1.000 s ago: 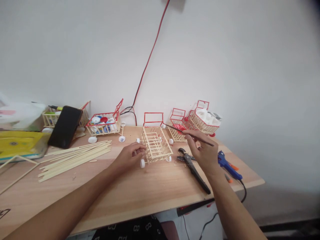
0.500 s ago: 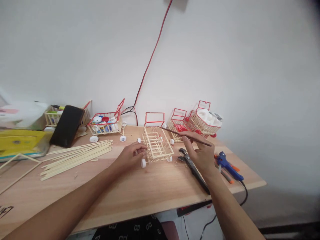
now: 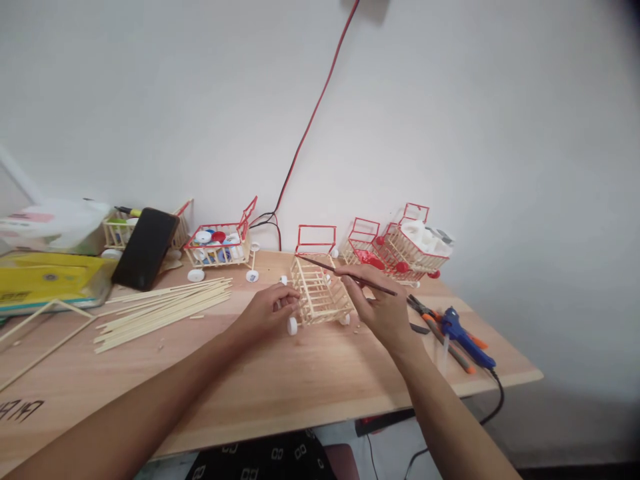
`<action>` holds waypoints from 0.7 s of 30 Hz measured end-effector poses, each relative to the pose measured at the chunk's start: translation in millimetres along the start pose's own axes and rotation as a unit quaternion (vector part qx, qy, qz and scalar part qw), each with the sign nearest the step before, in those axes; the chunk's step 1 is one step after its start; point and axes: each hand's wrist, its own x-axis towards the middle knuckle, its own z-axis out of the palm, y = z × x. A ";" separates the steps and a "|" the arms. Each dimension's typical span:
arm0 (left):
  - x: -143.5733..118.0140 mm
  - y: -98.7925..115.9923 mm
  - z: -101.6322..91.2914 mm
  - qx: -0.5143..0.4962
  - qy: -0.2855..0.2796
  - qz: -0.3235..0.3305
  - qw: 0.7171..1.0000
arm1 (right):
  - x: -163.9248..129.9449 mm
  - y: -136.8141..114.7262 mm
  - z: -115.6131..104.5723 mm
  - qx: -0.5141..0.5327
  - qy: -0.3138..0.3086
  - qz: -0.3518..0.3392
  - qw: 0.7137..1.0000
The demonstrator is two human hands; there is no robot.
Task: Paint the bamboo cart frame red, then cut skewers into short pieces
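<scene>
The bench (image 3: 300, 387) spreads beneath the left hand (image 3: 270, 312) and the right hand (image 3: 385, 312). Well to the left of the left fingers lie a yellow packet (image 3: 50, 275) and, nearer them, a fanned bundle of pale sticks (image 3: 165, 315). Between both sets of fingers stands the pale stick cart (image 3: 320, 303), its red handle frame (image 3: 317, 227) rising beyond them. The left fingers are curled at the cart's near-left side, tips against or just beside its bars; whether they pinch one, I cannot tell. Beyond the left fingers, farther left, is a red-rimmed cart filled with bottle caps (image 3: 220, 252); a cart with a white load (image 3: 425, 241) stands beyond the right fingers. A blue glue gun (image 3: 465, 339) lies right of the right hand. The right fingers are closed around a thin dark brush (image 3: 370, 283), which slants leftward over the cart, its tip at the far-left corner, contact unclear. White wheels (image 3: 293, 326) flank the cart, one just below the left fingertips.
</scene>
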 end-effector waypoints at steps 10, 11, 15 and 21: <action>-0.1 1.9 -0.3 -0.003 -0.002 -0.004 1.000 | -1.3 -9.7 -16.3 -0.011 -0.028 -0.026 0.999; 0.1 2.0 -0.2 -0.002 -0.003 -0.005 1.000 | -1.7 -11.1 -18.0 -0.012 -0.029 -0.031 0.999; 0.7 0.8 0.5 0.000 -0.001 0.000 1.000 | -3.7 -17.8 -26.1 -0.029 -0.043 -0.041 0.998; 0.0 0.8 0.3 0.001 -0.001 -0.002 1.000 | -10.2 -24.3 -38.1 -0.041 -0.063 -0.059 0.995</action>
